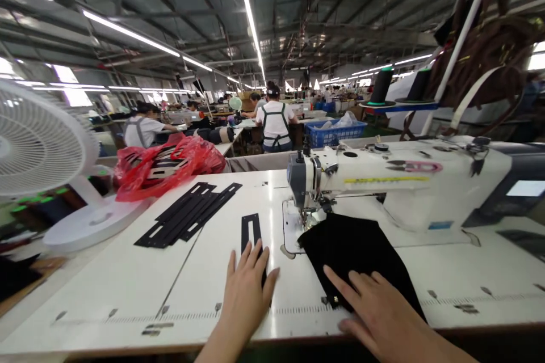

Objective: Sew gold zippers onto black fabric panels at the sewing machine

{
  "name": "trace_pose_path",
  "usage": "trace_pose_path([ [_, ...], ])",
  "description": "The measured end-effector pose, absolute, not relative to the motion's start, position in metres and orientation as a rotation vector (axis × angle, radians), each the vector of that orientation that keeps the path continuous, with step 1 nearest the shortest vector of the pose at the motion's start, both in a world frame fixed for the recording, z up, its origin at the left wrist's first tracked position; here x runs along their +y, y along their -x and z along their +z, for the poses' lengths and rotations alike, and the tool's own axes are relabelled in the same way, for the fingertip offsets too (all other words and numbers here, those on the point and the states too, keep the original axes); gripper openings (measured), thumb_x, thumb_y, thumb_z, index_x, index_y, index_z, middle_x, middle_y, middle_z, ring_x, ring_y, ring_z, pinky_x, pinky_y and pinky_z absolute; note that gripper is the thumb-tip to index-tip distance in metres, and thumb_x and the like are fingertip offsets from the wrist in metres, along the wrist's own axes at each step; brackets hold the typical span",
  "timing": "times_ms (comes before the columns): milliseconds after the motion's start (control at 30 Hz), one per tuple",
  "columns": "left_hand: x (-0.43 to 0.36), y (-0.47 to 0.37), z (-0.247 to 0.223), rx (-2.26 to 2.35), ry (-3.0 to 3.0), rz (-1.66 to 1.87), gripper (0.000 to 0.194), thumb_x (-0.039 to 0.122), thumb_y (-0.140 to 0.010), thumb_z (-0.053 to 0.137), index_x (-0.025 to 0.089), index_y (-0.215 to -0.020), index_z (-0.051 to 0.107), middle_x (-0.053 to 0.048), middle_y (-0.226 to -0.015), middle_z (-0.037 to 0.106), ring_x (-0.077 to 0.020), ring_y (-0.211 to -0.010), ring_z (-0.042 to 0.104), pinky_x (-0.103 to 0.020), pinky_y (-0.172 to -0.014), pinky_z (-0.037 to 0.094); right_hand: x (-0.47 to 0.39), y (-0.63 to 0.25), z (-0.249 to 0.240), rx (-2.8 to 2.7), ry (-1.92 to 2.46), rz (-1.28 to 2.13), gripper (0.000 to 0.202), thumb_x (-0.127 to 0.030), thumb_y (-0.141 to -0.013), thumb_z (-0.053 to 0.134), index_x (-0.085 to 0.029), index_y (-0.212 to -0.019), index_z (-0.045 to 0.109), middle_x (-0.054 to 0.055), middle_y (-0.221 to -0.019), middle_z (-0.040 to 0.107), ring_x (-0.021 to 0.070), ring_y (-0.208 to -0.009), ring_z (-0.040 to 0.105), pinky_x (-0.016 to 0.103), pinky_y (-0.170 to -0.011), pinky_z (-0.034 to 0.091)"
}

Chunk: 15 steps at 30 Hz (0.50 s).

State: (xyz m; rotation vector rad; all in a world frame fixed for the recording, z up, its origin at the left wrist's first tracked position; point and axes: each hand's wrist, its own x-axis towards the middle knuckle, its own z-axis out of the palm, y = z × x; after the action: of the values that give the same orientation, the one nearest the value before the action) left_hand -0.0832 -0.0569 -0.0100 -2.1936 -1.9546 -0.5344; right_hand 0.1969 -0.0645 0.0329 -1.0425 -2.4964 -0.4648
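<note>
My left hand (247, 286) lies with spread fingers on a narrow black strip (250, 227) that has a slot near its far end. On the right, my right hand (372, 306) rests on a large black fabric piece (361, 244), its index finger stretched out and the others slightly bent. The fabric's far left corner reaches the needle area of the white sewing machine (404, 181). A small metal piece shows at the fabric's near left edge. Several similar black strips (187, 215) lie overlapping to the left.
A white fan (93, 218) stands at the left beside a red plastic bag (170, 161) with strips inside. Two black thread cones (380, 88) stand behind the machine. Further back are people at tables and a blue basket (332, 134). The white table (128, 278) has a near edge.
</note>
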Motion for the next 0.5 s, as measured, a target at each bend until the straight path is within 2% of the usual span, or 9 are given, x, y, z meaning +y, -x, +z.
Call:
trace_pose_path([
  [67,-0.060,0.083,-0.007,-1.945,2.202,-0.542,0.042,0.039,-0.092,0.041,0.017,-0.127,0.051,-0.010,-0.137,0.045,-0.0319,-0.128,0.037,-0.060,-0.105,0.022,-0.068,-0.193,0.034,-2.560,1.068,-0.289,0.062,-0.050,-0.079,0.056,-0.022,-0.133,0.045,0.008,-0.094,0.067,0.0260,-0.078,0.064,0.040,-0.071,0.053],
  [167,-0.063,0.078,-0.001,-1.850,2.226,-0.620,0.039,0.032,-0.091,0.046,0.017,-0.127,0.050,-0.011,-0.138,0.043,-0.0323,-0.130,0.034,-0.060,-0.106,0.021,-0.056,-0.217,0.043,-2.347,1.321,-0.196,0.057,-0.057,-0.081,0.049,-0.018,-0.122,0.054,0.010,-0.097,0.066,0.0260,-0.085,0.063,0.038,-0.073,0.053],
  [233,-0.061,0.069,0.006,-1.782,2.282,-0.724,0.036,0.025,-0.091,0.047,0.018,-0.126,0.050,-0.011,-0.134,0.047,-0.0296,-0.126,0.040,-0.056,-0.105,0.027,-0.036,-0.238,0.043,-2.123,1.572,-0.212,0.067,-0.067,-0.079,0.043,-0.011,-0.111,0.058,0.017,-0.104,0.062,0.0325,-0.095,0.060,0.045,-0.080,0.049],
  [267,-0.057,0.063,0.009,-1.761,2.318,-0.788,0.034,0.022,-0.091,0.047,0.018,-0.125,0.050,-0.011,-0.130,0.051,-0.0279,-0.122,0.045,-0.053,-0.103,0.032,-0.024,-0.246,0.040,-2.034,1.700,-0.204,0.073,-0.071,-0.076,0.042,-0.008,-0.106,0.060,0.020,-0.102,0.062,0.0357,-0.095,0.059,0.048,-0.079,0.048],
  [300,-0.052,0.055,0.013,-1.756,2.348,-0.851,0.033,0.021,-0.090,0.047,0.017,-0.123,0.051,-0.012,-0.126,0.054,-0.0268,-0.117,0.050,-0.050,-0.099,0.038,-0.013,-0.251,0.035,-1.992,1.807,-0.132,0.072,-0.073,-0.074,0.043,-0.008,-0.099,0.061,0.020,-0.094,0.064,0.0354,-0.086,0.061,0.047,-0.074,0.050],
  [400,-0.029,0.032,0.020,-1.780,2.375,-0.971,0.032,0.024,-0.087,0.053,0.011,-0.116,0.055,-0.014,-0.110,0.060,-0.0274,-0.100,0.059,-0.043,-0.083,0.049,0.007,-0.252,0.021,-2.020,1.851,0.012,0.054,-0.066,-0.080,0.040,-0.017,-0.081,0.063,0.011,-0.077,0.068,0.0270,-0.067,0.064,0.036,-0.061,0.051],
  [467,-0.015,0.020,0.022,-1.776,2.410,-0.984,0.026,0.028,-0.090,0.046,0.010,-0.099,0.062,-0.008,-0.089,0.064,-0.0218,-0.082,0.064,-0.034,-0.069,0.052,0.005,-0.254,0.021,-2.003,1.838,-0.033,0.050,-0.060,-0.084,0.034,-0.019,-0.086,0.063,0.010,-0.081,0.069,0.0271,-0.070,0.065,0.036,-0.062,0.050],
  [500,-0.010,0.017,0.022,-1.766,2.430,-0.989,0.030,0.029,-0.091,0.040,0.010,-0.090,0.063,-0.005,-0.080,0.063,-0.0186,-0.074,0.065,-0.030,-0.064,0.051,-0.001,-0.261,0.025,-1.972,1.858,-0.078,0.050,-0.058,-0.086,0.031,-0.020,-0.092,0.063,0.011,-0.084,0.068,0.0291,-0.072,0.064,0.039,-0.063,0.049],
])
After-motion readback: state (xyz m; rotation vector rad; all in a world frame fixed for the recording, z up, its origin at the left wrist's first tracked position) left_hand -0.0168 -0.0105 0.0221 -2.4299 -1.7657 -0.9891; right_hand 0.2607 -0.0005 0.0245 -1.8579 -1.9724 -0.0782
